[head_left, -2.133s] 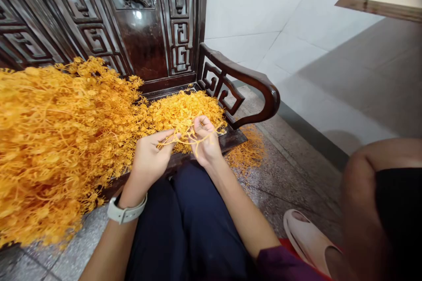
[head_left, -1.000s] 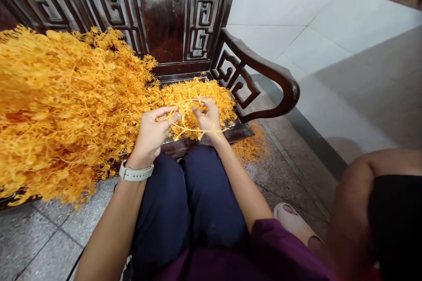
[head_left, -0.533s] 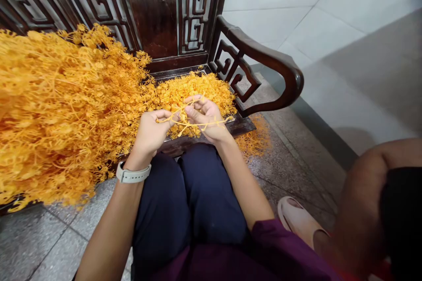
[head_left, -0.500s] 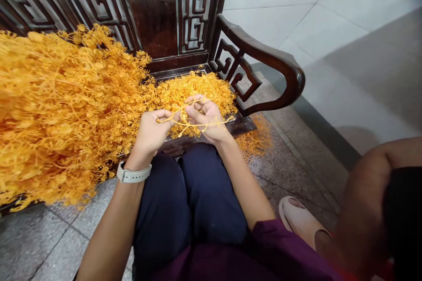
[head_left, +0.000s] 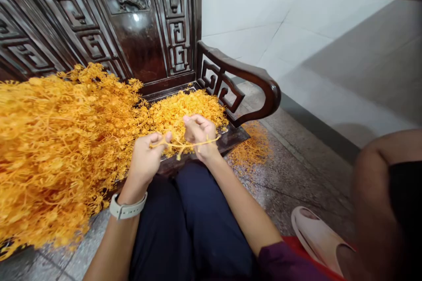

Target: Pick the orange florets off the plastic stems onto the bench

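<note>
Head view: left hand [head_left: 145, 157] pinches thin, branching yellow-orange stem [head_left: 184, 145], likely steadying it. Right hand [head_left: 201, 134]: fingers curled, grip unclear.

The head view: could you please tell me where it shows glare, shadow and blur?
Head view: glare spot on the bench back; broad shadow across the right side of the wall; large orange heap blurred toward the left edge; orange stem in the left hand fairly clear.
</note>
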`<state>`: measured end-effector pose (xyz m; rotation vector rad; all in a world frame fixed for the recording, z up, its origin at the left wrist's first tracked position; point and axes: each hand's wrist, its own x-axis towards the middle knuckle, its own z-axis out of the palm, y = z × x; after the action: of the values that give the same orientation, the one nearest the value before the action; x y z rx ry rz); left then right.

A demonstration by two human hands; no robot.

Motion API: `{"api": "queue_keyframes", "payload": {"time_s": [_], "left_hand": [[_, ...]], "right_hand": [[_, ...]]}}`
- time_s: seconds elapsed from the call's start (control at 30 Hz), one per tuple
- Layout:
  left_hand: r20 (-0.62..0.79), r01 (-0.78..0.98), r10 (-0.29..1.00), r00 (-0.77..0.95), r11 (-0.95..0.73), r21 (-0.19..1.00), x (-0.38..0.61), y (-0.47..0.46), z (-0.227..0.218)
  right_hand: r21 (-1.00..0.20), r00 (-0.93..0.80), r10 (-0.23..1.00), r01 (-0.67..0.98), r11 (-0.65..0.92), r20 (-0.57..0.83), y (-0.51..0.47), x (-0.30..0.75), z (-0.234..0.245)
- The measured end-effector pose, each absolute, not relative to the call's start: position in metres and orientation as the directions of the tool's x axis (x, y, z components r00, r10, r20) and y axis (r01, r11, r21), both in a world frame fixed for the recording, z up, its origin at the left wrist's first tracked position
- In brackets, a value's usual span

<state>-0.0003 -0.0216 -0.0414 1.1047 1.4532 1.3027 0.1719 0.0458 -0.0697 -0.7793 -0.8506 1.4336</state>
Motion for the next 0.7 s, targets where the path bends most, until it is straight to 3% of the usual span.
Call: {"api": "queue_keyframes", "payload": {"time_s": [0.1,0.13,0.2,0.27,0.37,0.53,0.7], "left_hand": [[-0.117,-0.12,0.928,-0.354,0.079,0.99,-0.011,-0.026,-0.04],[-0.138,-0.137,0.923,-0.36,0.094,0.986,-0.014,-0.027,-0.04],[-0.136,-0.079,0.933,-0.332,0.116,0.99,-0.017,-0.028,-0.04],[-0.099,0.015,0.953,-0.286,0.108,0.994,-0.015,-0.027,-0.041],[-0.069,0.099,0.972,-0.222,0.093,0.991,-0.007,-0.023,-0.043],[-0.054,0.13,0.981,-0.186,0.079,0.988,-0.001,-0.019,-0.042],[-0.092,0.068,0.981,-0.17,0.105,0.992,-0.001,-0.022,-0.038]], "right_hand": [[-0.842,0.3,0.953,-0.502,0.196,0.043,0.055,0.198,-0.078],[-0.854,0.339,0.939,-0.469,0.227,0.063,0.055,0.204,-0.081],[-0.909,0.219,0.968,-0.365,0.201,0.126,0.049,0.207,-0.085],[-0.958,-0.066,0.974,-0.209,0.199,0.216,0.039,0.2,-0.081],[-0.95,-0.363,0.88,-0.061,0.306,0.307,0.028,0.182,-0.069],[-0.966,-0.451,0.855,-0.106,0.235,0.257,0.027,0.167,-0.07],[-0.94,-0.319,0.885,-0.131,0.314,0.34,0.026,0.167,-0.082]]}}
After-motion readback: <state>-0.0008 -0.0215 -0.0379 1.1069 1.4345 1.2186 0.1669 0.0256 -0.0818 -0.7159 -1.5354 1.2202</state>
